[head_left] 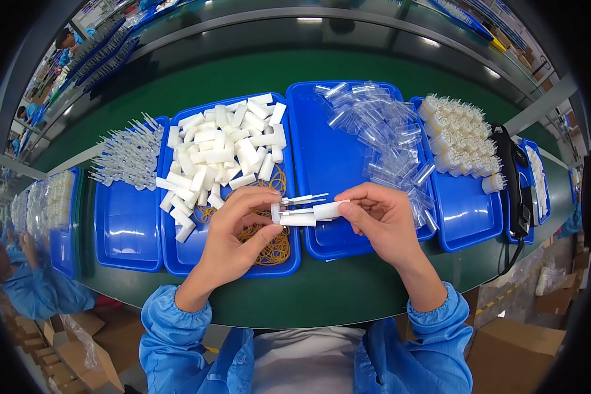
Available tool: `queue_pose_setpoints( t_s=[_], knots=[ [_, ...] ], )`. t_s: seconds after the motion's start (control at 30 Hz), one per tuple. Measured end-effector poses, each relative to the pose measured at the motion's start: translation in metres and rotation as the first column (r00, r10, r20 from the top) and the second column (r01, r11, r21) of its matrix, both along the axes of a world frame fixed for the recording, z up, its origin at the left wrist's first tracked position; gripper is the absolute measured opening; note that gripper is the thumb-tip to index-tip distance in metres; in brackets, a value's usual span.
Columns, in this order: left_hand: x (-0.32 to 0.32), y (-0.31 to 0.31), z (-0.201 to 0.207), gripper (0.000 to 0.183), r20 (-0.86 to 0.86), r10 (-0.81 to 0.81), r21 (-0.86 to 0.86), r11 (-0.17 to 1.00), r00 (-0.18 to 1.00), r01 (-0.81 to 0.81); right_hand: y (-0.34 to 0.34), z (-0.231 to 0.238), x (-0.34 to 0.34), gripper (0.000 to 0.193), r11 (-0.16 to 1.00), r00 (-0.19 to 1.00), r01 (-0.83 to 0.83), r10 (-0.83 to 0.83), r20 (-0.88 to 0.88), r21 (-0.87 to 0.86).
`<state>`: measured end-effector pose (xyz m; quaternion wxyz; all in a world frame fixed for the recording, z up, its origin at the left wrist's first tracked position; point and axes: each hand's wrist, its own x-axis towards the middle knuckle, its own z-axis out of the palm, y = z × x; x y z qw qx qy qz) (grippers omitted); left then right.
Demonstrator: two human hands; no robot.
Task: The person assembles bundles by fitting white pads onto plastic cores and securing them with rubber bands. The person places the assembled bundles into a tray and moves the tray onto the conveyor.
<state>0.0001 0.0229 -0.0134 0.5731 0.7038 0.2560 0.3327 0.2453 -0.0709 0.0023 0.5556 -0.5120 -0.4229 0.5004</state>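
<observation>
In front of me, over the trays, my left hand (233,233) pinches a small part with several thin rods (303,199) that point to the right. One white sleeve-like piece (298,221) lies along its lower side. Between thumb and fingers of my right hand (382,220) is a white foam cylinder (328,209), its left end in line with one of the rods. Whether the rod runs inside it is hidden. Just beyond my left hand lie many white foam pieces (220,154) and tan rubber bands (272,248) in a blue tray (177,246).
Clear plastic tubes (374,125) fill part of another blue tray (308,151). Thin pale rods (131,154) lie far left; clustered white parts (456,134) stand right, beside a black corded device (522,217). A co-worker in blue (46,279) sits at left.
</observation>
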Motion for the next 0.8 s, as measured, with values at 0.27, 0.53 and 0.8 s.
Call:
queue_pose_setpoints(
  t_s=[0.27, 0.53, 0.8],
  knots=[
    [0.002, -0.001, 0.001, 0.046, 0.018, 0.041, 0.007, 0.999, 0.999, -0.041, 0.002, -0.007, 0.000, 0.015, 0.996, 0.996, 0.080, -0.081, 0.027, 0.035],
    [0.007, -0.004, -0.003, 0.043, 0.004, 0.055, 0.094, 0.994, 0.998, -0.055, -0.006, -0.003, -0.028, 0.017, 0.970, 0.968, 0.236, -0.239, 0.073, 0.055],
    [0.006, -0.004, -0.003, 0.040, 0.039, 0.066, 0.101, 0.992, 0.997, -0.070, -0.014, -0.006, -0.045, 0.020, 0.956, 0.858, 0.198, -0.276, 0.433, 0.215]
  ],
)
